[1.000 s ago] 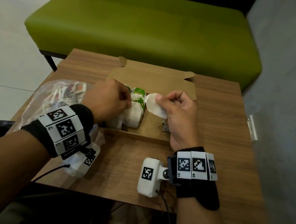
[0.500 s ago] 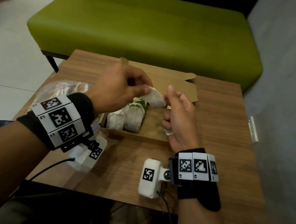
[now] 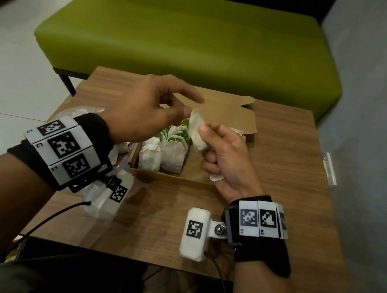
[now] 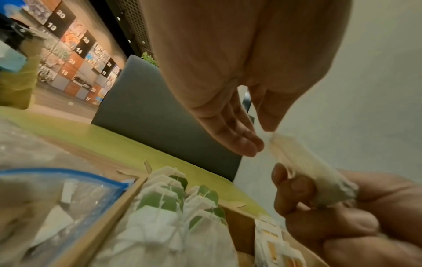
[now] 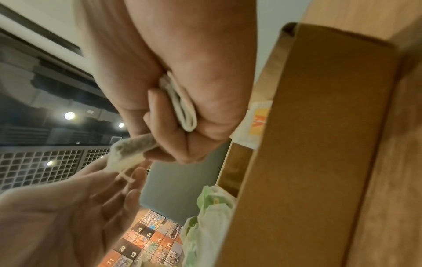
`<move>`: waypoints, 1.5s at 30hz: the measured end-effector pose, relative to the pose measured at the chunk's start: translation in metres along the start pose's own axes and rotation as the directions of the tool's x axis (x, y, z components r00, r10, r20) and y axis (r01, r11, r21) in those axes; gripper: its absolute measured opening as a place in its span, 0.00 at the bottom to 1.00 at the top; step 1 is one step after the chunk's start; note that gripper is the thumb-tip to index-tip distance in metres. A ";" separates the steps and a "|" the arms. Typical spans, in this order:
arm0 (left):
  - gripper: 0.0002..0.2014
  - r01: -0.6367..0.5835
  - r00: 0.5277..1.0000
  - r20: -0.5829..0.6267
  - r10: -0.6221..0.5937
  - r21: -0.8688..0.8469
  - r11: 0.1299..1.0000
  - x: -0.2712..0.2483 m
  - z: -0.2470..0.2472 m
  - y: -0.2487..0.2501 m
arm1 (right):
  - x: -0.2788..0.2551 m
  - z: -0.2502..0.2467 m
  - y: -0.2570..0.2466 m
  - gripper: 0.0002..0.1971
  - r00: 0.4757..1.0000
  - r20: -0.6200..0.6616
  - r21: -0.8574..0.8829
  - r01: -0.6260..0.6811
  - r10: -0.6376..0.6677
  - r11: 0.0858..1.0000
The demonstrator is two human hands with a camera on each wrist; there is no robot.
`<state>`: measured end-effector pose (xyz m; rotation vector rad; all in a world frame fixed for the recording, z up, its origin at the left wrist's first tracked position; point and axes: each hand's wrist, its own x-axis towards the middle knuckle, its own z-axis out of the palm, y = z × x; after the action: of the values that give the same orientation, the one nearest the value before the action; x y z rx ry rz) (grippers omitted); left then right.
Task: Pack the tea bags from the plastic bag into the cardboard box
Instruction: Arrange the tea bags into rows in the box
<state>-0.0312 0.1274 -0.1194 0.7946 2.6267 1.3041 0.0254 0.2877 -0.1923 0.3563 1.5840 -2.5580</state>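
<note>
A white tea bag (image 3: 196, 131) (image 4: 303, 168) (image 5: 132, 151) is held above the open cardboard box (image 3: 177, 180) (image 4: 102, 231) (image 5: 308, 144). My right hand (image 3: 207, 137) pinches its lower end between thumb and fingers. A second folded white bag (image 5: 182, 108) (image 3: 215, 176) is tucked in that palm. My left hand (image 3: 188, 106) (image 4: 262, 139) hovers at the bag's top, fingers loosely straight, tips just touching it. Green-tagged tea bags (image 3: 163, 151) (image 4: 164, 207) stand in rows in the box's left part. The clear plastic bag (image 3: 81, 113) (image 4: 45, 198) lies left of the box.
Orange-labelled sachets (image 4: 274, 240) (image 5: 258, 117) lie at the box's right side. The box sits on a small wooden table (image 3: 282, 185). A green bench (image 3: 191, 39) stands behind it, a grey wall to the right. A white strip (image 3: 330, 173) lies off the table's right edge.
Both hands rose from the box with the tea bag. The left hand pinched its top half a second ago; now its fingers have spread and only touch it.
</note>
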 end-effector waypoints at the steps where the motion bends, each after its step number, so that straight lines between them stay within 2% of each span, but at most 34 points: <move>1: 0.10 0.038 0.998 -0.038 -0.039 -0.040 0.998 0.000 0.001 0.002 | 0.000 0.001 -0.001 0.04 0.999 -0.019 -0.017 0.032 -0.032 0.999; 3: 0.11 0.145 0.983 -0.084 -0.162 -0.182 0.973 0.001 0.002 0.003 | -0.001 0.003 -0.002 0.05 0.993 -0.065 -0.070 0.093 -0.097 0.993; 5: 0.15 0.248 0.963 -0.042 -0.267 -0.255 0.935 0.004 0.002 0.001 | -0.002 0.005 -0.001 0.06 0.982 -0.100 -0.125 0.145 -0.157 0.982; 8: 0.15 0.334 0.943 0.077 -0.325 -0.254 0.908 0.007 0.004 -0.004 | -0.002 0.007 0.000 0.04 0.969 -0.109 -0.163 0.205 -0.224 0.965; 13: 0.06 0.404 0.915 0.136 -0.381 -0.297 0.865 0.010 0.007 -0.006 | -0.001 0.006 0.001 0.03 0.960 -0.118 -0.191 0.230 -0.255 0.954; 17: 0.03 0.349 0.937 0.084 -0.339 -0.260 0.900 0.010 0.009 -0.007 | 0.000 0.007 0.003 0.04 0.960 -0.115 -0.206 0.230 -0.257 0.951; 22: 0.02 0.217 0.976 0.026 -0.215 -0.108 0.970 0.009 0.012 -0.009 | 0.000 0.005 0.004 0.04 0.978 -0.064 -0.272 0.172 -0.196 0.947; 24: 0.03 0.202 0.979 0.008 -0.202 -0.082 0.976 0.008 0.014 -0.011 | -0.001 0.006 0.005 0.04 0.981 -0.059 -0.262 0.165 -0.186 0.951; 26: 0.06 0.268 0.963 0.041 -0.265 -0.117 0.956 0.006 0.014 -0.015 | -0.002 0.006 0.004 0.04 0.981 -0.060 -0.236 0.164 -0.183 0.958; 28: 0.11 0.356 0.929 0.147 -0.339 -0.115 0.927 0.003 0.013 -0.020 | -0.002 0.006 0.004 0.04 0.983 -0.065 -0.242 0.154 -0.174 0.958; 30: 0.12 0.371 0.912 0.219 -0.346 -0.079 0.925 -0.002 0.014 -0.026 | -0.001 0.006 0.005 0.06 0.983 -0.086 -0.282 0.133 -0.163 0.950; 32: 0.10 0.351 0.915 0.230 -0.333 -0.044 0.935 -0.006 0.014 -0.032 | 0.000 0.006 0.006 0.09 0.979 -0.135 -0.330 0.102 -0.154 0.938; 34: 0.08 0.329 0.906 0.268 -0.328 0.046 0.943 -0.007 0.013 -0.037 | 0.001 0.004 0.005 0.13 0.968 -0.210 -0.363 0.055 -0.139 0.930; 37: 0.10 0.235 0.881 0.338 -0.330 0.293 0.927 -0.007 0.012 -0.041 | 0.005 0.000 0.002 0.16 0.958 -0.264 -0.320 0.019 -0.108 0.947; 41: 0.15 0.099 0.919 0.285 -0.273 0.503 0.859 -0.009 0.015 -0.042 | 0.006 0.000 0.001 0.11 0.966 -0.246 -0.180 0.039 -0.084 0.983; 45: 0.17 0.072 0.927 0.260 -0.270 0.582 0.810 -0.009 0.015 -0.043 | 0.008 -0.001 0.003 0.18 0.970 -0.225 -0.126 0.061 -0.088 0.990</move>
<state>-0.0367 0.1125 -0.1634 0.7240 2.7217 0.2824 0.0185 0.2875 -0.1976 0.6122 1.8508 -2.5390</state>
